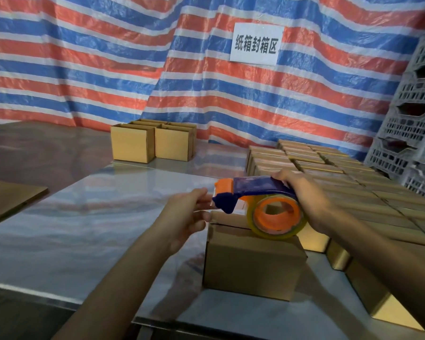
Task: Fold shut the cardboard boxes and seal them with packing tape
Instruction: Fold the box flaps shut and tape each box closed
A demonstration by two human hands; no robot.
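A small closed cardboard box (252, 261) stands on the shiny metal table (88, 231) in front of me. Above its top my right hand (304, 197) grips a blue and orange tape dispenser (258, 190) holding a roll of clear tape (277, 217); the roll rests on the box's top. My left hand (189, 214) is at the dispenser's front end, fingers pinching the clear tape end by the box's left top edge.
Several sealed boxes (353, 192) lie packed in rows at the right. Two open boxes (152, 143) stand at the back of the table. Flat cardboard (8, 197) lies at far left. Grey plastic crates (412, 119) are stacked at right, before a striped tarp.
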